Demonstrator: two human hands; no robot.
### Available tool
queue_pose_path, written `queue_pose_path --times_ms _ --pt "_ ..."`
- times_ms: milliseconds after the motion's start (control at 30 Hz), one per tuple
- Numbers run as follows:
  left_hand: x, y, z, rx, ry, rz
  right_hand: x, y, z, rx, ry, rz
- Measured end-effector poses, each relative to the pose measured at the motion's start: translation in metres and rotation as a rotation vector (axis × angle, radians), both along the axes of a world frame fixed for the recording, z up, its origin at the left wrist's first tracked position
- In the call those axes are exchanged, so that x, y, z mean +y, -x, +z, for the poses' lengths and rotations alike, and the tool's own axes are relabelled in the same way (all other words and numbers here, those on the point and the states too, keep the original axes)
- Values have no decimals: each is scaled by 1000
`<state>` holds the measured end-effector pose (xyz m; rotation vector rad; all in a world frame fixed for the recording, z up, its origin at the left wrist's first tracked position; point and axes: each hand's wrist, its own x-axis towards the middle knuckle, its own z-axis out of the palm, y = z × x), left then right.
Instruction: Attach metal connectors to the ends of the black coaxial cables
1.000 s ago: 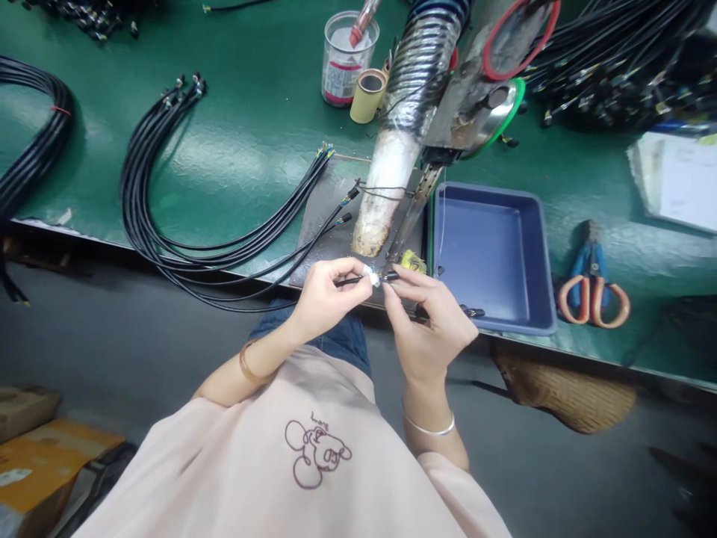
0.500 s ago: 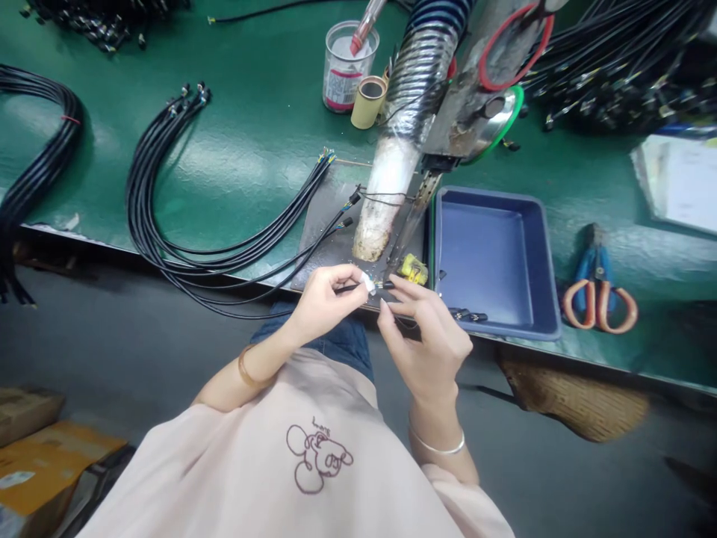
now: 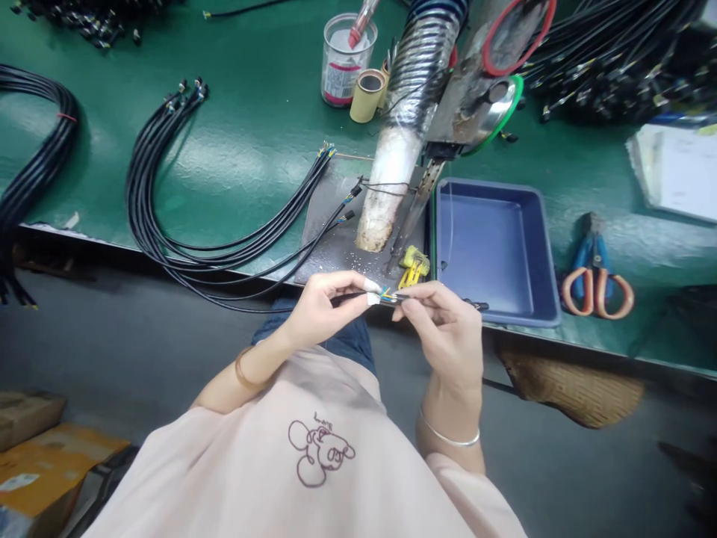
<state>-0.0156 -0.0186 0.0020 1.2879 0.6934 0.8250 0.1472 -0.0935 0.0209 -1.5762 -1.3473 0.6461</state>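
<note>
My left hand [image 3: 325,306] pinches the end of a thin black cable [image 3: 263,288] just off the front edge of the green bench. Short coloured wires [image 3: 388,297] stick out of that cable end between my two hands. My right hand [image 3: 445,329] is closed in a pinch on the tips of those wires. Both hands hover over my lap, just below a small yellow tool [image 3: 413,265] lying on a grey metal plate [image 3: 330,224].
A bundle of black cables [image 3: 168,187] loops across the bench at left, another [image 3: 33,164] at far left. A foil-wrapped duct and machine head [image 3: 403,127] hang over the plate. An empty blue tray [image 3: 493,250], scissors [image 3: 597,280], a jar [image 3: 343,63] and tape roll [image 3: 367,93] stand nearby.
Both hands have drawn slightly down and toward me, off the plate edge. The right hand has shifted right, and the coloured wire ends now show between the fingertips.
</note>
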Motion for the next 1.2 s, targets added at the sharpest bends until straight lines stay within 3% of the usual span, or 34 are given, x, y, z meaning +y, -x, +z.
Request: queue_pose_path --times_ms 100,200,333,467,700,900,1067,1200 --pt "3 5 -4 -69 68 -76 0 -1 -10 76 -111 38" --pt "4 7 -4 -67 63 -92 -3 -2 -15 -68 -213 3" --pt "1 4 -2 14 -99 -27 -9 -2 -8 -365 -284 -148" --pt "-2 2 -4 62 -245 20 -8 6 0 -539 -259 -51" --pt "-6 -1 -13 132 -249 83 -12 15 -3 -505 -188 -59" --pt "-3 1 -12 186 -475 22 -9 9 -4 -535 -247 -45" --pt "-3 5 -10 199 -584 -87 -4 0 0 -328 -4 19" --pt "-4 5 -11 200 -533 -34 -7 0 1 -319 -85 -73"
